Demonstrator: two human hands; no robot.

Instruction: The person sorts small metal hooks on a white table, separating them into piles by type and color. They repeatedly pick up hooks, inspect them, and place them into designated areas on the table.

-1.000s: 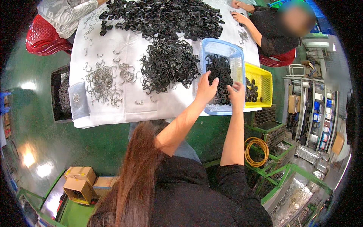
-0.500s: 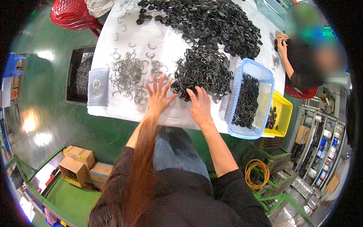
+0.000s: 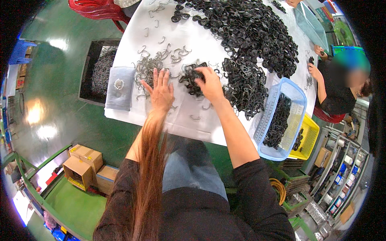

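My left hand (image 3: pixel 161 90) lies flat with spread fingers on the white table cover (image 3: pixel 189 122), beside a scatter of grey metal hooks (image 3: pixel 149 66). My right hand (image 3: pixel 209 83) curls over a small clump of black rubber clips (image 3: pixel 192 77), fingers bent around it, pulling it along the cover. A much bigger heap of black clips (image 3: pixel 251 36) spreads across the far part of the table. To my right a blue plastic basket (image 3: pixel 295 108) holds more black clips.
A yellow basket (image 3: pixel 307 138) sits behind the blue one. A folded grey cloth (image 3: pixel 120 88) lies at the table's left edge beside a black crate of metal parts (image 3: pixel 96 72). Another person (image 3: pixel 339 86) sits at the right. Cardboard boxes (image 3: pixel 82 164) stand on the green floor.
Both hands left the blue basket and moved left across the table. The left hand now rests by the grey hooks; the right hand has drawn a small clump of black clips out.
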